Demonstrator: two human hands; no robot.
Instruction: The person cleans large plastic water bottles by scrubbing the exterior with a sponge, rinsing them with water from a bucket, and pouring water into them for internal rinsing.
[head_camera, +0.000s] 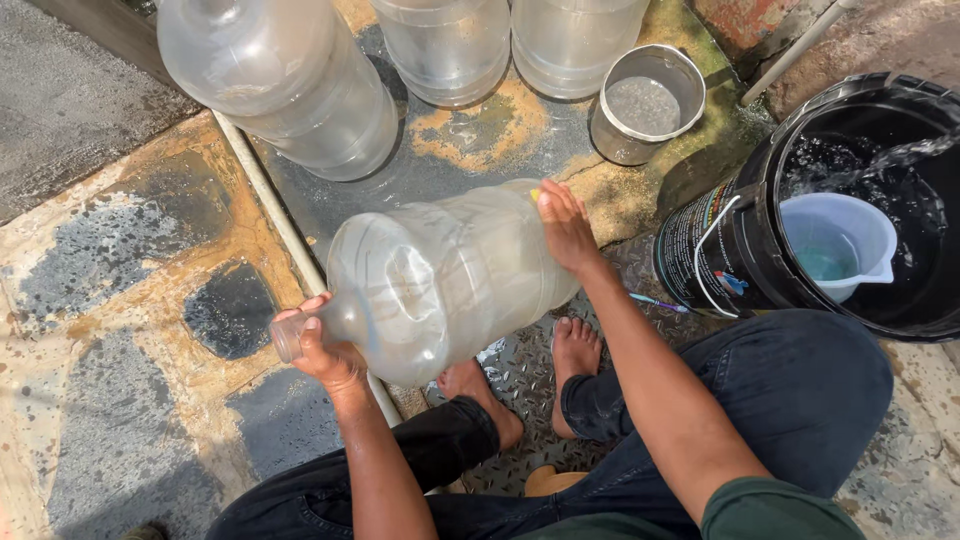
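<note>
1. Two bare feet (530, 385) come first, nearest to us, planted on a wet tread plate (520, 370) below the bent knees in dark jeans.
2. Just above them we see the left hand (325, 350), fingers wrapped shut around the neck of the jug (440, 280), close to its open mouth.
3. We find that jug, big, clear and empty, held on its side over the feet and a thin pipe (285, 225), neck toward the left and base toward the right.
4. At the base, the right hand (565, 230) lies flat with fingers pressed on the far end of the jug, holding it by contact rather than closing round anything.
5. Right of the knee, a small blue pen-like thing (655, 301) lies on the ground just beside a black bucket (720, 250).
6. We see water in the bucket, a pale blue scoop (835, 245) floating in it, and a thin stream of water falling in from the right.
7. Farther off, a steel pot (645, 105) stands on the stained wet paving, holding a little water.
8. Farthest away, three more jugs (290, 80) stand upright in a row along the top edge, one left and two in the middle.
</note>
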